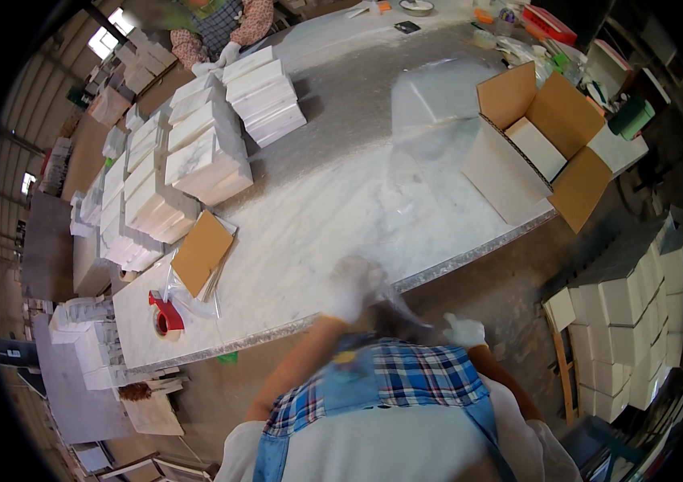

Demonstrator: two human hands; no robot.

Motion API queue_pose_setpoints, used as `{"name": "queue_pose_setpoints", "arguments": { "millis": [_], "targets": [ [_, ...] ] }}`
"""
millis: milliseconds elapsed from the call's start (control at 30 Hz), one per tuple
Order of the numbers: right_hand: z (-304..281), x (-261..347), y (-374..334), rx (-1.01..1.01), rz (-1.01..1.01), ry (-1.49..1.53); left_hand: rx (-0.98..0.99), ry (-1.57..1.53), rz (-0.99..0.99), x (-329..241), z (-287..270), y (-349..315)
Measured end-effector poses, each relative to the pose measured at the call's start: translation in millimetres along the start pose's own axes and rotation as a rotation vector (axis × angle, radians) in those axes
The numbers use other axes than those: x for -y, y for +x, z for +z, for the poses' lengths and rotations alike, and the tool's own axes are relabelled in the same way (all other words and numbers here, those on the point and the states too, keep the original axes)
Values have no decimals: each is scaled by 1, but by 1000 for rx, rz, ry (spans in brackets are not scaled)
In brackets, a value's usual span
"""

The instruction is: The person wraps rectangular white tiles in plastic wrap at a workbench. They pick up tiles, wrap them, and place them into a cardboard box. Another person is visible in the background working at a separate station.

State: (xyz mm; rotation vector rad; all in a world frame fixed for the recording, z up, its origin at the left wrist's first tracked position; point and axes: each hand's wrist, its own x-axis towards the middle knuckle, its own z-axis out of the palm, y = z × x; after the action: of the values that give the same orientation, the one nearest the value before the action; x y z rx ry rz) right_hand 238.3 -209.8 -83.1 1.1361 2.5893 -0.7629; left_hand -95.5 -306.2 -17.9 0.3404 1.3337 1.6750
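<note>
My left hand (353, 287), in a white glove, is over the near edge of the marble-topped table (309, 233). Motion smears its fingers, so their grip does not show. Right beside it, a strip of clear plastic film (404, 309) slants down past the table edge; whether the hand holds it I cannot tell. Off the table, in front of my plaid apron, my right hand (466, 330) is gloved in white too. Its thumb and a finger stand apart, with nothing visible between them.
Stacks of white marble-look tiles (209, 161) stand at the left. Nearer lie a brown cardboard sheet (203, 251) and a red tape dispenser (168, 320). An opened carton (506, 173) sits at the right edge, beside clear plastic sheeting (434, 96). White boxes (619, 321) are piled on the right. A gloved co-worker (221, 32) stands opposite.
</note>
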Motion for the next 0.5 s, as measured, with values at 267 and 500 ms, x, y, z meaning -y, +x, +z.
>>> {"name": "queue_pose_setpoints", "arguments": {
  "millis": [267,500],
  "targets": [
    [-156,112,71,-622,-103,351,31,-306,-211,-67,43,-24],
    [-196,122,177,-367,-429,155,179,-188,-298,-76,27,-10]
  ]
}}
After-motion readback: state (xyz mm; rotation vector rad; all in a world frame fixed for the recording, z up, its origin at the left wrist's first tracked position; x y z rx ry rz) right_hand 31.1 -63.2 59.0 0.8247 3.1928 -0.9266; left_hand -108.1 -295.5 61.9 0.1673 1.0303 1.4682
